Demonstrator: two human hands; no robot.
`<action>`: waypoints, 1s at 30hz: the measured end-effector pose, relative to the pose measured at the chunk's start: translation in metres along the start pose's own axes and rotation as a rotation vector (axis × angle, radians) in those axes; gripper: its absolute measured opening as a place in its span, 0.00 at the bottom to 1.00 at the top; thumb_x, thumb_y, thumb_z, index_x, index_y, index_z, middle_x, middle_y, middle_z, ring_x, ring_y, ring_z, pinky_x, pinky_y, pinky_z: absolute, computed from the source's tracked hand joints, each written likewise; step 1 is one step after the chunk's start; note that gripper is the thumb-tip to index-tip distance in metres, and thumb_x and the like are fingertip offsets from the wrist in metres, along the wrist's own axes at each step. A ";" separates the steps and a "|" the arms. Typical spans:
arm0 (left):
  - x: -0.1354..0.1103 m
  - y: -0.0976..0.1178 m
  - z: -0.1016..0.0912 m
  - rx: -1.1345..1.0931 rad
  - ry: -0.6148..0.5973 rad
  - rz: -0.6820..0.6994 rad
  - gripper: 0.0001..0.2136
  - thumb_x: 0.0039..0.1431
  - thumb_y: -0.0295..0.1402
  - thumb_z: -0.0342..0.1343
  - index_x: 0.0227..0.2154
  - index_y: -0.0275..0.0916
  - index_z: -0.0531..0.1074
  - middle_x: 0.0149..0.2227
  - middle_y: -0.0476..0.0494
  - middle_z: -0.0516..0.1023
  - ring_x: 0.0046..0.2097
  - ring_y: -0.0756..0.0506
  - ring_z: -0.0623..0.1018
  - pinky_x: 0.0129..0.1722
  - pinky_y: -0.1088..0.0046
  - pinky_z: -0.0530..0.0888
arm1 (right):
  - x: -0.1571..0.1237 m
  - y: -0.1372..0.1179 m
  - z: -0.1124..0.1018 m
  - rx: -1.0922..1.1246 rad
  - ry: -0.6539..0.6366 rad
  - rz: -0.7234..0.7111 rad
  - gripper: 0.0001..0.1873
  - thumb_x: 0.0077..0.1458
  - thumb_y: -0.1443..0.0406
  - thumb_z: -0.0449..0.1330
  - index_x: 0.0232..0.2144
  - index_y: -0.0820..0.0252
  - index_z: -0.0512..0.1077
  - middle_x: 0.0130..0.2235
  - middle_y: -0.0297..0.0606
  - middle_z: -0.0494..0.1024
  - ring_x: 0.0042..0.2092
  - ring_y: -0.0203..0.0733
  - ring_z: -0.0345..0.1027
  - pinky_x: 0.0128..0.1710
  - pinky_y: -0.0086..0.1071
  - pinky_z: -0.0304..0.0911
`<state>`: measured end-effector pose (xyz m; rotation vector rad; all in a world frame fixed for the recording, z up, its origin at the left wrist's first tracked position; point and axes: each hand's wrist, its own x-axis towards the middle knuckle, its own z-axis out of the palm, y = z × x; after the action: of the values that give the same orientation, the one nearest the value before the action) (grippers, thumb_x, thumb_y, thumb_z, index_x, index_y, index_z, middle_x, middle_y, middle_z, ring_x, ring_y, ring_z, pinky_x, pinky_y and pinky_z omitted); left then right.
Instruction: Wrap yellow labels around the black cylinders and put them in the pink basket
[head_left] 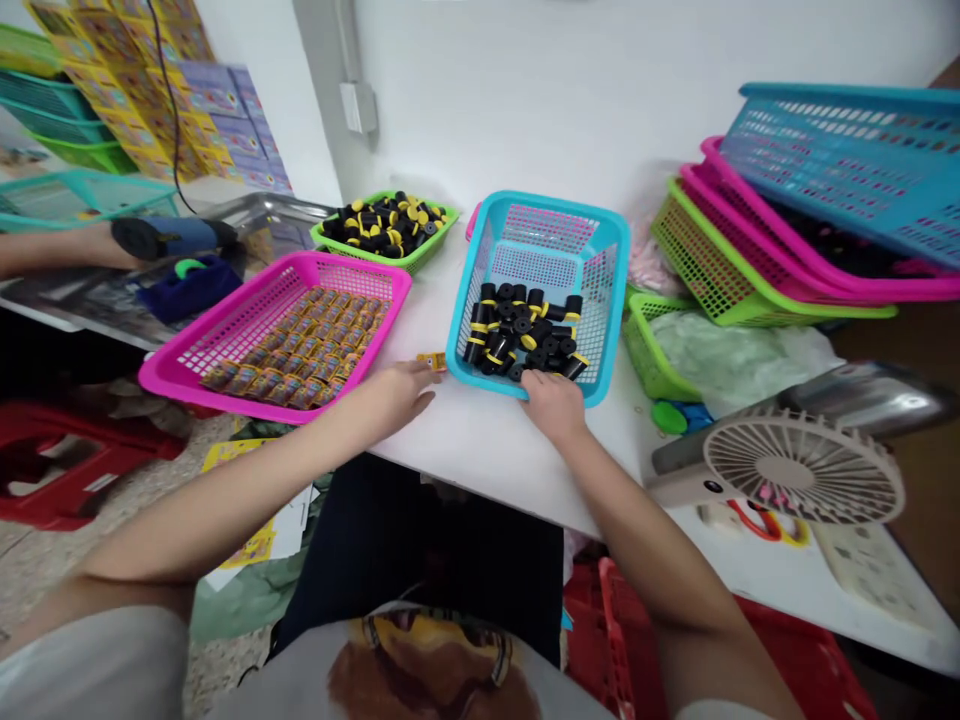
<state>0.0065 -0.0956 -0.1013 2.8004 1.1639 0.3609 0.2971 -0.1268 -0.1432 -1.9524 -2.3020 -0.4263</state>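
Observation:
My left hand (405, 398) is low over the white table with its fingers stretched out and the thumb apart. Its fingertips are at a small yellow printed piece (431, 361), which lies beside the blue basket (613, 300). My right hand (555, 402) is at the front of that basket, with fingers curled over the rim. Inside, black spools with yellow ends (523, 326) lie in a loose heap close to those fingers. To the left, a pink basket (172, 375) holds rows of small wrapped yellow-brown pieces (307, 345).
A green basket (420, 260) of more black-and-yellow spools stands behind. Stacked baskets (832, 150), a green basket with clear plastic (649, 350) and a small fan (802, 468) are on the right. Another person's arm (60, 252) reaches over a metal tray (262, 210) at left.

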 end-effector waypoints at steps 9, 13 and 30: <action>0.050 -0.010 0.045 0.194 -0.104 -0.137 0.14 0.74 0.27 0.45 0.50 0.29 0.75 0.51 0.29 0.81 0.54 0.39 0.80 0.58 0.61 0.76 | -0.009 0.010 -0.030 0.033 -0.104 0.000 0.05 0.57 0.68 0.61 0.38 0.58 0.75 0.41 0.41 0.85 0.41 0.45 0.78 0.31 0.35 0.50; 0.049 -0.011 0.043 0.229 -0.159 -0.125 0.12 0.73 0.24 0.47 0.51 0.32 0.75 0.50 0.32 0.82 0.53 0.42 0.82 0.58 0.67 0.77 | -0.013 0.016 -0.044 0.084 -0.151 0.022 0.06 0.56 0.68 0.61 0.38 0.56 0.75 0.41 0.38 0.86 0.40 0.45 0.78 0.30 0.35 0.47; 0.043 0.002 0.020 0.209 -0.133 -0.213 0.16 0.72 0.23 0.46 0.55 0.27 0.74 0.47 0.24 0.83 0.46 0.33 0.87 0.44 0.59 0.83 | 0.030 0.014 -0.060 0.570 -0.176 0.239 0.18 0.68 0.53 0.55 0.45 0.57 0.78 0.35 0.39 0.85 0.36 0.44 0.77 0.35 0.33 0.63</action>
<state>0.0423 -0.0664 -0.1125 2.7774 1.5287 0.0372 0.2992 -0.1121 -0.0757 -1.9690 -1.9372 0.3955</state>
